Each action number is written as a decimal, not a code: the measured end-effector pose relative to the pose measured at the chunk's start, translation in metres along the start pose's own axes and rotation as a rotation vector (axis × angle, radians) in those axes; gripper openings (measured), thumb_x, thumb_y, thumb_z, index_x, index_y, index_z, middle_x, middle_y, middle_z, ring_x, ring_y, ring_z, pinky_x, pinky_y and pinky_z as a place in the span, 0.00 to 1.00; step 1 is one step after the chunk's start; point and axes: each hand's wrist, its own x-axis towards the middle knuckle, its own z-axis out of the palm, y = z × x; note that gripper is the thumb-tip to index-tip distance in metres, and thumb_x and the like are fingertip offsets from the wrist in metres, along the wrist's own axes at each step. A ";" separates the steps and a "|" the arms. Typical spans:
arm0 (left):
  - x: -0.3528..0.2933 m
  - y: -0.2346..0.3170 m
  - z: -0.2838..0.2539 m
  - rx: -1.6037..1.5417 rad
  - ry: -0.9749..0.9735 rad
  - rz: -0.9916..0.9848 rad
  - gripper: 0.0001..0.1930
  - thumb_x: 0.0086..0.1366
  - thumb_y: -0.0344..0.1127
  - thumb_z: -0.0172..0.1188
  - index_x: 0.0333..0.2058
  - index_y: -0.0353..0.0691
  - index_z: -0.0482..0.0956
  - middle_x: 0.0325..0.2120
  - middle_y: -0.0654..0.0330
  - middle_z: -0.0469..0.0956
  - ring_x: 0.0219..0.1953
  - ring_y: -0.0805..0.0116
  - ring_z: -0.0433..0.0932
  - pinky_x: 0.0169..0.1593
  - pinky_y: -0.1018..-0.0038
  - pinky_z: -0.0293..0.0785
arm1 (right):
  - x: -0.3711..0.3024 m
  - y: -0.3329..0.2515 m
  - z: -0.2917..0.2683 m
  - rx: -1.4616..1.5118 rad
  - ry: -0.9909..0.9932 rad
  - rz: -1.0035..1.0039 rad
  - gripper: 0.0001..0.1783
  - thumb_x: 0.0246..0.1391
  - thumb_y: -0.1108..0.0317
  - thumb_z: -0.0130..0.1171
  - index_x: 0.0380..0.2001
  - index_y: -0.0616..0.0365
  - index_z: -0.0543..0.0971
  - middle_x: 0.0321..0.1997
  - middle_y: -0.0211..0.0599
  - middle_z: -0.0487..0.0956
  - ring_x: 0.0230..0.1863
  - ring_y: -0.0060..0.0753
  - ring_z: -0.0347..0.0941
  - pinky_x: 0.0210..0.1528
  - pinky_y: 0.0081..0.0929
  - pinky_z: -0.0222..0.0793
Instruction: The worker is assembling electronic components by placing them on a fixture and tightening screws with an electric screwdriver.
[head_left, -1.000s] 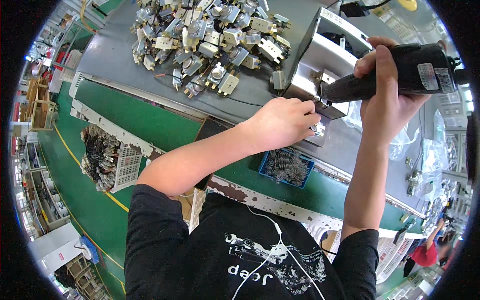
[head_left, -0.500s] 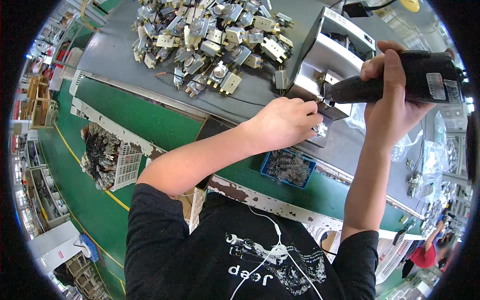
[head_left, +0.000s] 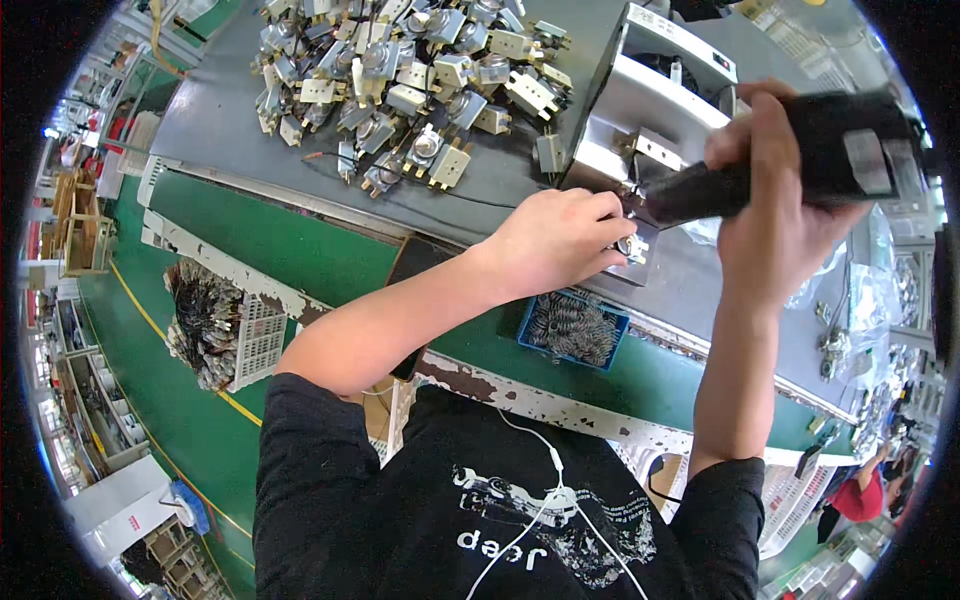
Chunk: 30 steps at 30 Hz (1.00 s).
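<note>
— What fills the worktop (head_left: 215,110)?
— At the far left, a heap of grey-and-cream switch units (head_left: 405,100). Right of it stands a silver metal box (head_left: 630,95).

— And the tool?
— A black power driver (head_left: 840,150), blurred, lies across the box's near right side. The right hand (head_left: 770,200) grasps its body, tip pointing left.

— The other grip?
— The left hand (head_left: 560,230) curls at the box's near edge; its fingers are bent over a small silver-topped part (head_left: 632,248). I cannot tell whether they pinch it. Nearer still sits a blue tray (head_left: 565,358) of coil springs (head_left: 575,328).

— Which step is this?
— Probably fastening: the tip is right by the left fingers, contact unclear.

— What does the next move call for?
— I'd say a steady part and the driver squarely in line, fingertips clear of its tip.
</note>
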 end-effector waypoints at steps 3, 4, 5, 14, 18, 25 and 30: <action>0.004 0.005 -0.006 -0.008 -0.039 -0.030 0.14 0.60 0.42 0.66 0.42 0.43 0.81 0.37 0.62 0.76 0.38 0.59 0.79 0.42 0.65 0.78 | -0.006 -0.015 -0.019 -0.040 -0.002 0.096 0.08 0.59 0.78 0.59 0.39 0.74 0.76 0.26 0.43 0.78 0.20 0.27 0.71 0.26 0.25 0.70; 0.006 0.005 -0.005 0.015 -0.038 -0.017 0.14 0.61 0.42 0.66 0.42 0.43 0.80 0.37 0.62 0.76 0.38 0.59 0.79 0.42 0.65 0.78 | -0.007 -0.014 -0.023 -0.035 0.000 0.104 0.09 0.60 0.78 0.59 0.40 0.74 0.76 0.26 0.44 0.78 0.20 0.28 0.71 0.26 0.25 0.70; 0.007 0.005 -0.005 0.007 -0.044 -0.013 0.14 0.61 0.42 0.66 0.42 0.43 0.80 0.37 0.62 0.76 0.38 0.59 0.79 0.42 0.65 0.78 | -0.009 -0.013 -0.027 -0.030 0.003 0.112 0.09 0.60 0.78 0.59 0.41 0.75 0.75 0.26 0.44 0.78 0.21 0.28 0.71 0.26 0.26 0.70; 0.007 0.005 -0.004 0.037 -0.027 -0.011 0.14 0.57 0.41 0.68 0.40 0.43 0.81 0.36 0.61 0.76 0.38 0.59 0.80 0.40 0.64 0.79 | -0.022 -0.001 -0.032 -0.086 -0.025 0.123 0.18 0.60 0.78 0.59 0.52 0.72 0.69 0.32 0.49 0.79 0.21 0.28 0.73 0.26 0.26 0.72; 0.007 0.007 -0.006 0.040 -0.026 -0.021 0.14 0.57 0.41 0.68 0.41 0.43 0.81 0.36 0.61 0.76 0.38 0.58 0.80 0.40 0.64 0.80 | -0.024 0.002 -0.034 -0.106 -0.084 0.181 0.33 0.61 0.79 0.58 0.66 0.63 0.57 0.37 0.51 0.80 0.23 0.27 0.74 0.26 0.28 0.74; 0.006 0.007 -0.007 0.045 -0.054 -0.031 0.15 0.60 0.43 0.66 0.43 0.44 0.80 0.37 0.62 0.76 0.39 0.59 0.80 0.41 0.64 0.79 | -0.028 -0.002 -0.030 -0.070 -0.104 0.134 0.46 0.60 0.81 0.57 0.73 0.54 0.42 0.40 0.52 0.79 0.24 0.26 0.74 0.28 0.28 0.75; 0.006 0.006 -0.005 0.040 -0.023 -0.020 0.14 0.57 0.41 0.68 0.40 0.44 0.80 0.36 0.61 0.76 0.37 0.59 0.80 0.39 0.64 0.80 | -0.025 -0.002 -0.031 -0.108 -0.074 0.218 0.48 0.60 0.81 0.56 0.74 0.51 0.40 0.40 0.52 0.79 0.23 0.26 0.74 0.27 0.28 0.75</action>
